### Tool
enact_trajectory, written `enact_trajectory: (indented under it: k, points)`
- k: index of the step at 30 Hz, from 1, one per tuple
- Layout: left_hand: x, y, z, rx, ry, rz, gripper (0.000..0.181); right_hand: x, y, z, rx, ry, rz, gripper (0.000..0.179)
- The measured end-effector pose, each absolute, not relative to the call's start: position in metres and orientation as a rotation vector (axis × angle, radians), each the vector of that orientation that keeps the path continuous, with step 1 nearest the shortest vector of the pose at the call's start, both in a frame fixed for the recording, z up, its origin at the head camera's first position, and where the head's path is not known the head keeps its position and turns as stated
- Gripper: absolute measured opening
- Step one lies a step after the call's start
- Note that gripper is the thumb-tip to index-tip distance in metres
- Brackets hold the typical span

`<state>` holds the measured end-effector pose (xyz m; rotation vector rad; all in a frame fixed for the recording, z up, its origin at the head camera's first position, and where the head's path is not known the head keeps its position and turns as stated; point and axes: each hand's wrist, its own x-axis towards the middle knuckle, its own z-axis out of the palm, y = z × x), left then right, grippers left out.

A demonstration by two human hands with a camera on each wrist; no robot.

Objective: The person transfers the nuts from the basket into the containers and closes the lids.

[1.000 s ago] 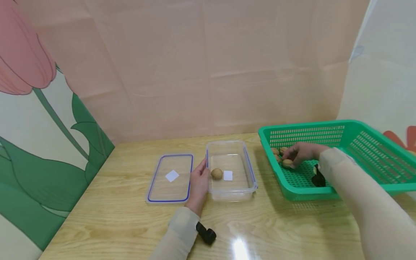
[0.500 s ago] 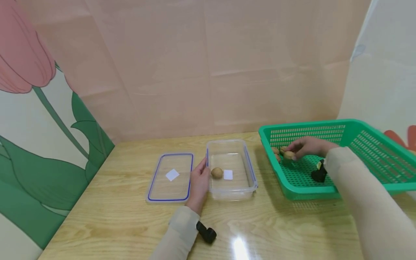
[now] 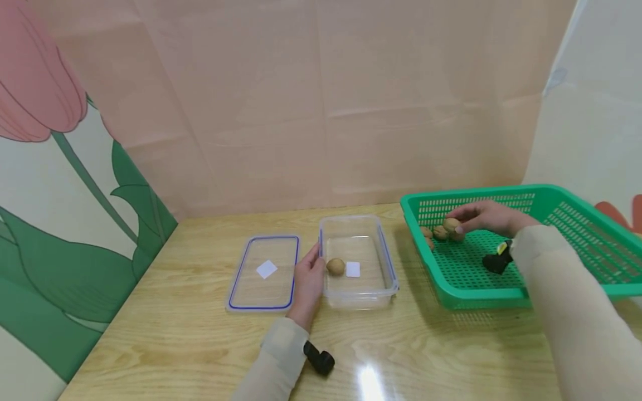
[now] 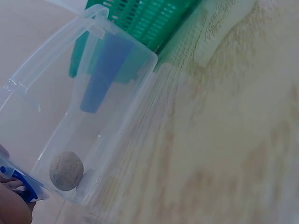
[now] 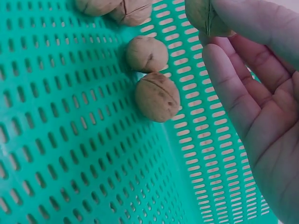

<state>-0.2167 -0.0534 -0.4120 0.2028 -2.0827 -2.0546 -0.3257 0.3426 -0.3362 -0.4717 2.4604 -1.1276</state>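
My right hand (image 3: pixel 489 217) pinches a walnut (image 3: pixel 452 225) between thumb and fingertips, above the floor of the green plastic basket (image 3: pixel 481 297). In the right wrist view, several more walnuts (image 5: pixel 158 97) lie along the basket's wall. On the table, my left hand (image 3: pixel 307 284) grips the left side of a clear lidless food container (image 3: pixel 358 292). Its fingers sit by the blue-edged side clasp (image 4: pixel 23 184) in the left wrist view. Inside the container, one walnut (image 3: pixel 335 267) rests near the left wall beside a white square label (image 3: pixel 353 269).
A clear lid (image 3: pixel 246 289) with a blue seal lies flat on the wooden table (image 3: pixel 165 334), left of the container. Black wrist cameras sit on both sleeves. Behind the table hangs a pinkish sheet (image 3: pixel 251 111).
My right hand has raised the pinched walnut off the basket floor, shifting slightly back and to the right. My left hand stays on the container.
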Motion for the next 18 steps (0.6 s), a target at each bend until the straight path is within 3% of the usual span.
enact_trajectory:
  k: [18]
  points:
    - [-0.217,-0.054,-0.412,0.202,-2.100,-2.016,0.045,-0.323,0.332,-0.317,-0.493,2.537,-1.233,0.052]
